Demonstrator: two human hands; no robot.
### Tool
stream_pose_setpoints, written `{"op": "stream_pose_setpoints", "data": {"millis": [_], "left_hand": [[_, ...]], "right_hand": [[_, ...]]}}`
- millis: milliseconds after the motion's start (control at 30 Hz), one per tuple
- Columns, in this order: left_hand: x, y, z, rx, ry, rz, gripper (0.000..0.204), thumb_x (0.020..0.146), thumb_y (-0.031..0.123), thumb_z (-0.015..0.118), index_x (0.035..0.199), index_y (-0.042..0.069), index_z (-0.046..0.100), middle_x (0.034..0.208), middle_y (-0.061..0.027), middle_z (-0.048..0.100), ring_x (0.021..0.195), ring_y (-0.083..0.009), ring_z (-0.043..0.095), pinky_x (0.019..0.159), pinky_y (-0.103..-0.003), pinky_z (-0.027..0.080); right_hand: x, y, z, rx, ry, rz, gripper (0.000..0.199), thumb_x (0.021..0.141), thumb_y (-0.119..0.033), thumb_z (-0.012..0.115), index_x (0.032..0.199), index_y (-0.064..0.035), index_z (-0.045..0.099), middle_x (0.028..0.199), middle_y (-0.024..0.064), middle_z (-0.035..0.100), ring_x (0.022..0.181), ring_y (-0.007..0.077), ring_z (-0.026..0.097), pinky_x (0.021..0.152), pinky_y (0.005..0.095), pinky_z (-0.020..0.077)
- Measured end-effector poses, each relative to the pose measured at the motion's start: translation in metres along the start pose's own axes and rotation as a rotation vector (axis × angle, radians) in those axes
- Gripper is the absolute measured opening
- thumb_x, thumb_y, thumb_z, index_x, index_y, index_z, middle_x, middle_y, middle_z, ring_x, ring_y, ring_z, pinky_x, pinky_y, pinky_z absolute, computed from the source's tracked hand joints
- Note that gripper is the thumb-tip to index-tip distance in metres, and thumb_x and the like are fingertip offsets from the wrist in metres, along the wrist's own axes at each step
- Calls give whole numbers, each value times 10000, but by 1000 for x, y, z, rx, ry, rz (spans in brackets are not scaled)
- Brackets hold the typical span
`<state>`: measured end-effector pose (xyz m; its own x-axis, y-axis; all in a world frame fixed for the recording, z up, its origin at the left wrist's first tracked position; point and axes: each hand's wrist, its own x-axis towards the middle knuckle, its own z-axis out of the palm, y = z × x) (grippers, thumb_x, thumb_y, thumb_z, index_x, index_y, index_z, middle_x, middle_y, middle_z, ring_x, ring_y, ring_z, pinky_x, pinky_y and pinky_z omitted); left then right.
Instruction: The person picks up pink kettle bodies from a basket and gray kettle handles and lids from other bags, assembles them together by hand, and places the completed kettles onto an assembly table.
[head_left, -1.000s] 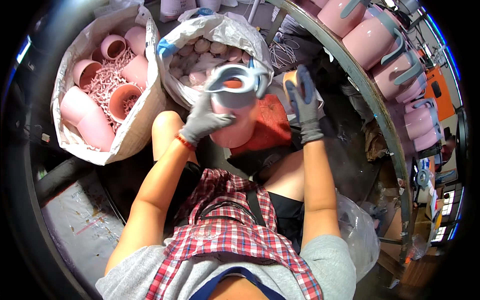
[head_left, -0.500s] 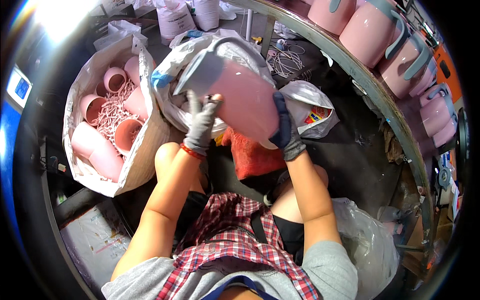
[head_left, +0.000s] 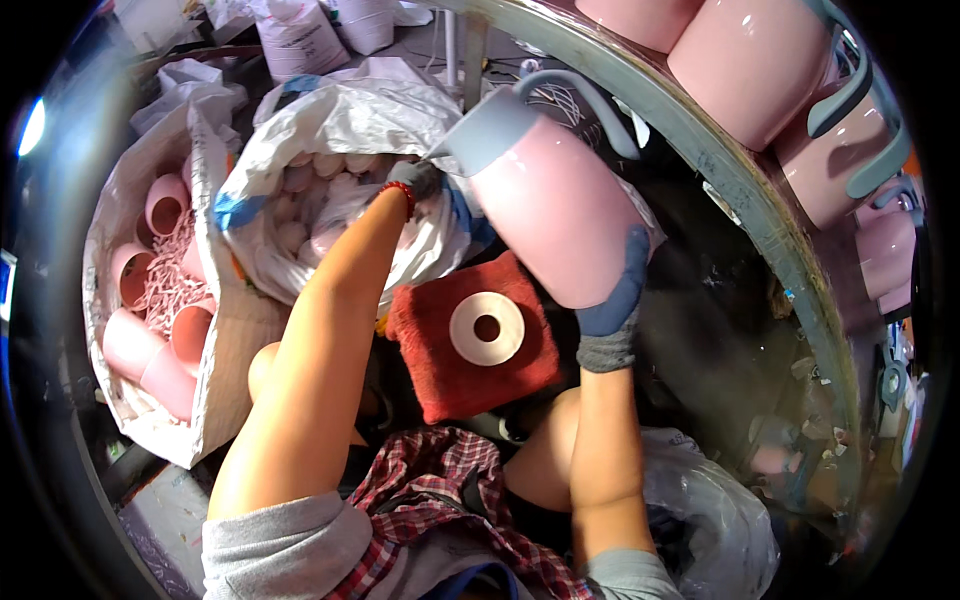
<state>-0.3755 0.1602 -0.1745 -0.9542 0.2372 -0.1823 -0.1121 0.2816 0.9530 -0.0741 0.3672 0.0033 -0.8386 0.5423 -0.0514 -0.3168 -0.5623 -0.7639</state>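
Cluttered workshop floor, gloved hands (head_left: 610, 305) lifting pink jug (head_left: 545, 205)

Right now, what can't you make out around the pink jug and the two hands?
Head view only:
- Left hand: its fingers are hidden behind the pink jug and the bag's folds, so its grip is unclear.
- Right hand: palm side hidden against the jug.
- White bag: pale pieces inside too blurred to identify.
- Jug's interior: faces away.

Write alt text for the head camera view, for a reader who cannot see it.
A seated person's two gloved hands lift a pink plastic jug with a grey rim and handle: the right hand grips its base, the left hand its rim. Below lies a red cloth pad with a white ring; white sacks of pink parts stand to the left.
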Motion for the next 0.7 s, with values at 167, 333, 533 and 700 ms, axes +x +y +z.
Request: {"op": "stream_pose_setpoints", "data": {"millis": [167,333,533,700], "left_hand": [[24,-2,15,-77,-45,-61,215,862,259,570,1012,120,636,825,4,596,657,-108,510,570,-246,428],[-13,0,-10,-172,-25,-28,211,891,242,536,980,108,673,762,2,597,541,-84,492,491,-217,406],[-148,71,-64,-136,37,-98,263,886,346,578,750,124,611,631,59,478,461,-45,395,412,-198,288],[-268,90,-119,-603,-192,165,225,924,340,538,936,118,574,647,61,507,480,-51,417,420,-180,297]], "right_hand": [[-8,-8,8,-109,18,-30,471,921,-327,526,1258,-4,462,1185,90,533,1063,185,528,896,309,436],[-4,-8,4,-180,18,19,488,917,-340,533,1264,-4,459,1189,85,528,1064,179,521,898,300,428],[0,-4,-24,-249,-50,-54,491,903,-336,560,1248,0,469,1166,81,548,1025,177,543,873,299,446],[-19,-6,-21,-141,-200,73,473,898,-327,561,1235,-4,481,1163,96,558,1030,191,553,870,313,461]]}}
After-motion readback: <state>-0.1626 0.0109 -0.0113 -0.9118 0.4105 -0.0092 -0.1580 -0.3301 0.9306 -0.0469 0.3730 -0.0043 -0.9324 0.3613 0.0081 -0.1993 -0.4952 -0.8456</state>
